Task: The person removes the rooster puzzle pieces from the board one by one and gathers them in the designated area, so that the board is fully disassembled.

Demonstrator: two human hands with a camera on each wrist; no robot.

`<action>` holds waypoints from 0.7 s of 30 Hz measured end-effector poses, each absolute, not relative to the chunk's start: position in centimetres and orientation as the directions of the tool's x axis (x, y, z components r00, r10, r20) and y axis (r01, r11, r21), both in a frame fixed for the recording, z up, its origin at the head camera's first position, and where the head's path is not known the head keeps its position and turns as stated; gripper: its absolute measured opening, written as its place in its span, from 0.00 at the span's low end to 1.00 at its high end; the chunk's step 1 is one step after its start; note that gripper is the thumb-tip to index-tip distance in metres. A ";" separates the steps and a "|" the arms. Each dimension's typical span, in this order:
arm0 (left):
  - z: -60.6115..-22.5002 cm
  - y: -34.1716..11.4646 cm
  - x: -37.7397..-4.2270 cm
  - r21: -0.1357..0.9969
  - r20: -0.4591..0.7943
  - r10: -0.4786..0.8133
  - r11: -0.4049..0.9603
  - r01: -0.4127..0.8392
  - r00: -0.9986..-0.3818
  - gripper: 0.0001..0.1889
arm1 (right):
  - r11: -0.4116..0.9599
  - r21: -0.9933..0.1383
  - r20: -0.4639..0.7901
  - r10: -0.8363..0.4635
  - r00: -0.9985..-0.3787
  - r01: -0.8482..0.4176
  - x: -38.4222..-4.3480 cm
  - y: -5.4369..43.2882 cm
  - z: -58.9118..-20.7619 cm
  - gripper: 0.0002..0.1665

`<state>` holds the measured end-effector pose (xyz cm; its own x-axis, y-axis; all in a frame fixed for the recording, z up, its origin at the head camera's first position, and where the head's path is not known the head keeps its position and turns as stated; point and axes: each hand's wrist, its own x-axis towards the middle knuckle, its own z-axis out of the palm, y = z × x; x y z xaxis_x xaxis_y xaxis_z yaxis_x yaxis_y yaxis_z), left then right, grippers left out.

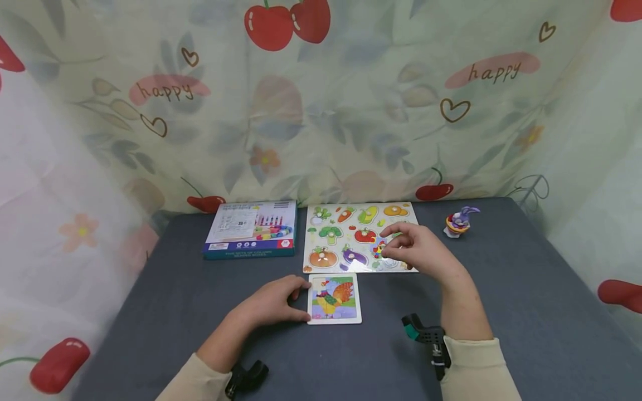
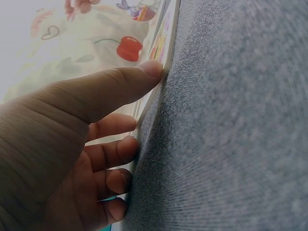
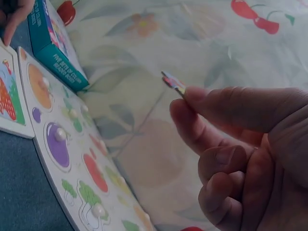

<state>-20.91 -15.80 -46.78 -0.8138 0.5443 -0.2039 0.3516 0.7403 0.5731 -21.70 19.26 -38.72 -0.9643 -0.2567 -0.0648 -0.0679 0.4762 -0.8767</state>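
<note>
A small framed picture puzzle (image 1: 334,298) showing a colourful bird lies flat on the dark cloth. My left hand (image 1: 273,301) touches its left edge, thumb near the lower corner and fingers near the upper one. In the left wrist view the thumb (image 2: 120,84) meets the frame's rim. My right hand (image 1: 418,250) is raised over the right part of a vegetable peg board (image 1: 313,266). Between thumb and forefinger it pinches a small, thin, multicoloured piece (image 3: 173,83), seen nearly edge-on in the right wrist view; its exact kind cannot be told.
A flat teal-sided box (image 1: 249,253) lies at the back left, beside the peg board. A purple rabbit figurine (image 1: 458,223) stands at the back right. Behind the table (image 1: 165,312) hangs a printed curtain (image 1: 346,111). Black camera mounts are strapped to both wrists.
</note>
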 end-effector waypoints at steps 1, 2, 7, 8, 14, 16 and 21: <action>-46.8 -15.8 -20.9 0.574 -0.204 0.545 0.740 0.352 -0.814 0.35 | 0.480 -0.876 -0.083 -0.254 -0.964 -0.051 -21.8 19.3 -38.9 0.22; -46.8 -15.9 -20.9 0.575 -0.203 0.545 0.739 0.352 -0.813 0.35 | 0.480 -0.877 -0.097 -0.258 -0.961 -0.040 -21.8 19.4 -39.1 0.22; -46.8 -15.9 -21.0 0.583 -0.204 0.545 0.735 0.347 -0.813 0.35 | 0.486 -0.874 -0.172 -0.324 -0.930 -0.008 -22.4 19.5 -40.4 0.19; -46.8 -15.9 -21.0 0.583 -0.206 0.545 0.735 0.345 -0.813 0.35 | 0.490 -0.872 -0.187 -0.339 -0.922 -0.003 -22.6 19.4 -40.7 0.18; -46.8 -15.9 -21.0 0.580 -0.204 0.547 0.736 0.350 -0.812 0.35 | 0.533 -0.846 -0.250 -0.376 -0.892 0.013 -23.3 18.7 -43.0 0.17; -46.8 -15.9 -21.0 0.580 -0.202 0.547 0.735 0.351 -0.812 0.35 | 0.552 -0.834 -0.265 -0.375 -0.888 0.016 -23.5 18.3 -43.7 0.17; -46.8 -15.9 -21.0 0.580 -0.201 0.547 0.735 0.351 -0.813 0.35 | 0.600 -0.800 -0.289 -0.360 -0.887 0.017 -23.7 17.5 -45.0 0.16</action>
